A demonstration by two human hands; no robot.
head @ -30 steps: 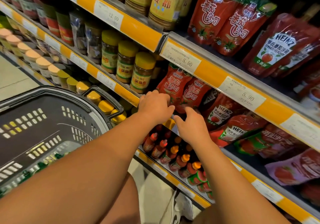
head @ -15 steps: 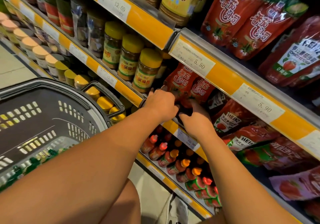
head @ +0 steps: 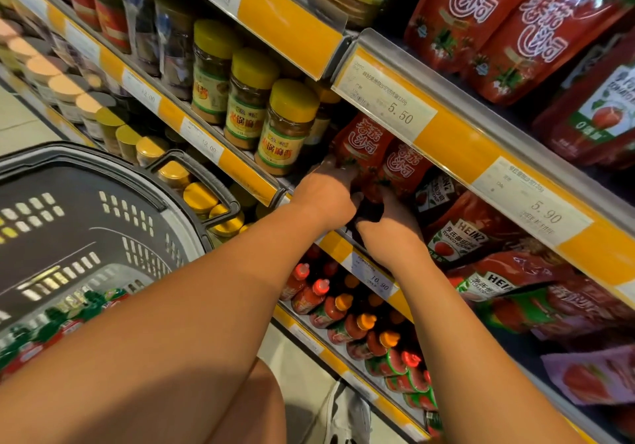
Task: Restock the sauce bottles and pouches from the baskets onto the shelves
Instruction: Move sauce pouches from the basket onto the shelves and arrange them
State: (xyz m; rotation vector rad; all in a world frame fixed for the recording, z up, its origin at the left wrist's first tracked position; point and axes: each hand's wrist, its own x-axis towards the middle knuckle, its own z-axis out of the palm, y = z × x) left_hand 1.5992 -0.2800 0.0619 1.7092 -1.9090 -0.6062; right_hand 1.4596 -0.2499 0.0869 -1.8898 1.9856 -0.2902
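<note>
Two red tomato sauce pouches (head: pixel 365 141) with white lettering stand upright at the left end of the middle shelf (head: pixel 335 246). My left hand (head: pixel 326 199) reaches in and grips the base of the left pouch. Close beside it, my right hand (head: pixel 388 225) grips the base of the second red pouch (head: pixel 403 168); its fingertips are hidden behind the pouch. A dark grey basket (head: pixel 103 165) hangs at my left, with red bottles with green tops (head: pixel 65 327) lying at its bottom.
Jars with yellow lids (head: pixel 287 124) stand just left of the pouches. Heinz ketchup pouches (head: pixel 457 237) lean to the right. Red sauce bottles (head: pixel 343 313) fill the shelf below. The upper shelf's yellow price rail (head: pixel 457 141) overhangs my hands. A white shoe (head: pixel 347 416) is on the floor.
Both hands have pushed further into the middle shelf, from its front edge to the bases of the red pouches. My view has moved closer to the shelves.
</note>
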